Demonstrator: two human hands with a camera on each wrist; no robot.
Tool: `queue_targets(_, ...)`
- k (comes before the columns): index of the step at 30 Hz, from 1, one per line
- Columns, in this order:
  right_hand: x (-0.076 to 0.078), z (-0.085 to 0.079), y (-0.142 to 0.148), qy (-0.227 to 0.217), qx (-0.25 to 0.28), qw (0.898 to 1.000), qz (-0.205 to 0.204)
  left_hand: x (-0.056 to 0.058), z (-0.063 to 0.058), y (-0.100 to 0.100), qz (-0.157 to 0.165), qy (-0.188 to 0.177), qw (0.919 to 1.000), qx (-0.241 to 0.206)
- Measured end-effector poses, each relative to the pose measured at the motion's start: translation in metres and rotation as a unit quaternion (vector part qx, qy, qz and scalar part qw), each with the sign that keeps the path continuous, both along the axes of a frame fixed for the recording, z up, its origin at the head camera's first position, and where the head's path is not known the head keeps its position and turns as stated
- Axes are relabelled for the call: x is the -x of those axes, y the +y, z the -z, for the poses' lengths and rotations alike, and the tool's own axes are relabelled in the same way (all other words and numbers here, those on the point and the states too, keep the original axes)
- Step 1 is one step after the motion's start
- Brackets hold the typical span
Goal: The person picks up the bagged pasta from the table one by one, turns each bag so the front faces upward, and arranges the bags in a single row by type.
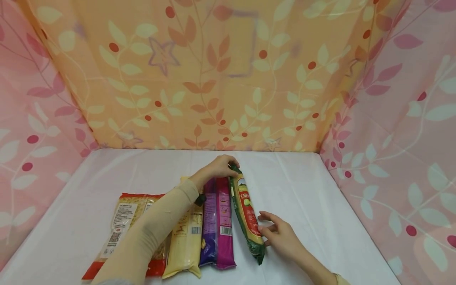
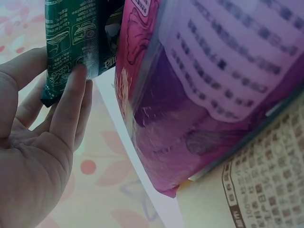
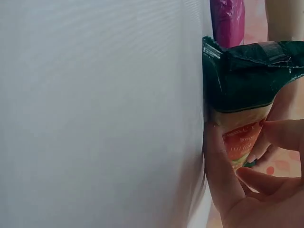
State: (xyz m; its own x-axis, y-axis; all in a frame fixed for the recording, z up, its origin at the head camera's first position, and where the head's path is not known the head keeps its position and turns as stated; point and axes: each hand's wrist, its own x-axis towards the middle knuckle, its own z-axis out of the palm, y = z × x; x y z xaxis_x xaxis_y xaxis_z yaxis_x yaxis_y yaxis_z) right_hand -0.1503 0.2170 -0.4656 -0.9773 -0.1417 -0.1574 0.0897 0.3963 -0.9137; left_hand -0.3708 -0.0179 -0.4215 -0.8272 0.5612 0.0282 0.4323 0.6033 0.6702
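A long pasta packet with green ends and a red label lies slightly slanted at the right of a row of packets. My left hand pinches its far green end; in the left wrist view, thumb and fingers lie on either side of that end. Near the packet's front end is my right hand, its fingers spread loosely and their tips at the packet's right side. In the right wrist view the fingers lie along the packet below its green end.
Left of the pasta packet lie a purple and magenta packet, a cream-yellow packet and a red-edged clear packet, partly hidden by the left sleeve. White cloth covers the table. Patterned curtains surround it.
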Motion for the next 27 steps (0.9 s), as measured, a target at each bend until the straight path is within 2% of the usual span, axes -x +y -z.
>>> queue_targets(8,0.002,-0.001,-0.005,0.006,0.021,0.999,-0.024,-0.003,0.001,-0.006,0.013,0.009,0.9999,0.002)
queue_targets(15,0.006,-0.004,-0.007,0.036,0.018,0.999,-0.007,0.002,0.008,-0.001,-0.009,-0.009,0.9998,-0.017)
queue_targets(21,0.006,-0.01,0.002,0.052,-0.028,0.998,0.025,0.002,0.011,0.011,-0.002,-0.001,0.9993,-0.038)
queue_targets(27,0.003,-0.016,0.013,0.068,-0.086,0.993,0.047,0.0,0.014,0.022,0.004,-0.027,0.9973,-0.069)
